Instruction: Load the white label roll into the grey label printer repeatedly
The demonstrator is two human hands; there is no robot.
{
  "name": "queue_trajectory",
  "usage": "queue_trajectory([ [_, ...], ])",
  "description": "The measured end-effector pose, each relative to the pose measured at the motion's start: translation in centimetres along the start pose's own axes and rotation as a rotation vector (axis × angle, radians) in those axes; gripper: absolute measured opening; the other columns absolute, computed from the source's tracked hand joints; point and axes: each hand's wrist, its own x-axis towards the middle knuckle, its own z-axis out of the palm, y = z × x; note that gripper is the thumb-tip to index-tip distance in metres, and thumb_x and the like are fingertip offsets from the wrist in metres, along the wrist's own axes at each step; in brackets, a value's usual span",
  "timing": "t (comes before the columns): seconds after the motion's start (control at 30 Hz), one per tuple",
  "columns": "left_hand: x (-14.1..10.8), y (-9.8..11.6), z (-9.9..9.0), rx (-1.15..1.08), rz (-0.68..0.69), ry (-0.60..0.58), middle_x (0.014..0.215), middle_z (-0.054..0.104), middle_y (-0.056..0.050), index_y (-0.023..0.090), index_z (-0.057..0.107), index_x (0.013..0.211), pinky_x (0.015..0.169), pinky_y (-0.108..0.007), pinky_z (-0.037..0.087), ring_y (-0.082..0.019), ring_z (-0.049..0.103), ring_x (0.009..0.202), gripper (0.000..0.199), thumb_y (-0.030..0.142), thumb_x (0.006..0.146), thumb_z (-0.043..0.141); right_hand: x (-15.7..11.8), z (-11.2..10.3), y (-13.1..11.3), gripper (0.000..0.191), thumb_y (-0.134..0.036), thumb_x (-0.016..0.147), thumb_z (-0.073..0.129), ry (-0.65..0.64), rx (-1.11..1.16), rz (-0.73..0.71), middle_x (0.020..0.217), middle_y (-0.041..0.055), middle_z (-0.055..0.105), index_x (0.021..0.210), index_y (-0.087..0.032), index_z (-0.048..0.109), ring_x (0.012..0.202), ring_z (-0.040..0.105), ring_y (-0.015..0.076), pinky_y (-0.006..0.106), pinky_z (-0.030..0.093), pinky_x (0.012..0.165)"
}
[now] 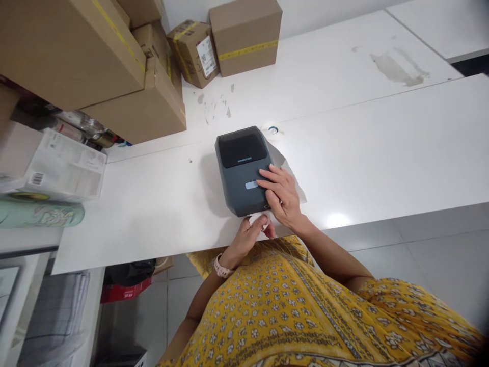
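A dark blue-grey label printer (237, 189) stands on the white table, with a glossy black panel on its top and a pale light-blue button below that. My right hand (284, 196) lies on the printer's right side, fingers stretched across the top, one fingertip at the edge of the button. At the printer's front edge, my left hand (246, 235) pinches a small piece of white label paper (253, 219) between thumb and fingers. Whether the paper is still attached to the printer is hidden by the hand. A pink-white watch is on my left wrist.
Cardboard boxes (114, 114) are stacked at the back left, with two smaller boxes (246, 35) near the wall. A white carton (72, 168) and a green bottle (49, 214) lie at the left. The table's front edge (382, 221) runs just in front of my body.
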Motion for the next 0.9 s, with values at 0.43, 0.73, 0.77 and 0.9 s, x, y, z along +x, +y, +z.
queue_trajectory([
  [0.43,-3.3,-1.6,-5.9,-0.041,0.015,0.236,0.096,0.076,-0.009,0.017,0.076,0.098,0.088,-0.035,0.057,-0.021,0.07,0.089,0.041,0.056,0.097,0.063,3.3,-2.3,-1.0,0.039,-0.046,0.11,0.034,-0.216,-0.162,-0.065,0.139,-0.0014,0.07,0.134,-0.036,0.063,0.132,0.059,0.0228,0.053,0.014,0.129],
  [0.73,-2.2,-1.5,-8.5,-0.079,0.099,0.602,0.091,0.075,-0.007,0.018,0.073,0.093,0.076,-0.033,0.057,-0.018,0.068,0.077,0.038,0.055,0.093,0.065,3.7,-2.6,-1.8,0.04,-0.049,0.108,0.035,-0.219,-0.163,-0.022,0.142,-0.0029,0.069,0.14,-0.042,0.059,0.132,0.061,0.0267,0.055,0.014,0.13],
  [0.77,-2.0,-1.5,-8.6,-0.083,0.108,0.612,0.094,0.075,-0.007,0.018,0.073,0.095,0.076,-0.033,0.057,-0.018,0.069,0.079,0.038,0.055,0.093,0.066,3.9,-2.7,-1.9,0.042,-0.05,0.108,0.035,-0.209,-0.16,-0.025,0.142,-0.0023,0.068,0.141,-0.042,0.058,0.13,0.061,0.027,0.055,0.015,0.13],
  [0.9,-0.8,-0.7,-8.4,-0.065,0.175,0.626,0.117,0.074,-0.011,0.022,0.07,0.112,0.085,-0.035,0.06,-0.021,0.072,0.1,0.04,0.056,0.093,0.066,5.2,-3.0,-1.9,0.049,-0.056,0.108,0.031,-0.168,-0.109,-0.062,0.15,0.0018,0.063,0.15,-0.041,0.05,0.132,0.061,0.0289,0.057,0.03,0.126],
])
